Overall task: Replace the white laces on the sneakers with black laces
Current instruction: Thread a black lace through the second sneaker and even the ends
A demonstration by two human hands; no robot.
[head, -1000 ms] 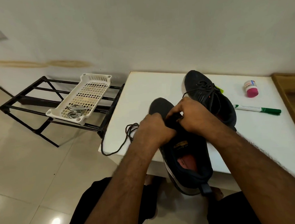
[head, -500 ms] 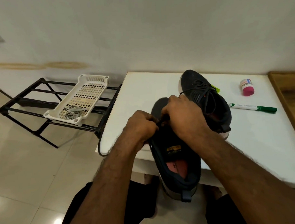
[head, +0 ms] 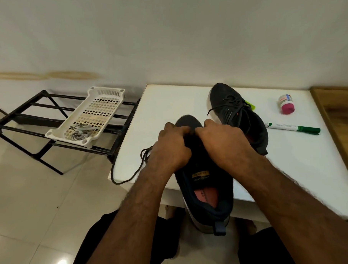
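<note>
Your hands have slid up the near shoe (head: 206,182) since a second ago: they sat over the mid-tongue then, now both knuckle up at the toe-end eyelets. Left hand (head: 170,147) and right hand (head: 222,143) are curled tight over the lace area, almost touching; what the fingers pinch is hidden, likely the black lace (head: 135,169). Judgement: you're threading the lowest eyelets, early on this shoe.

Lace slack trails left of your left hand, looping over the table (head: 168,104) edge. Second shoe (head: 238,113), already black-laced, sits just beyond your right hand. White laces (head: 80,133) lie in the basket (head: 107,94), well left of your left hand.
</note>
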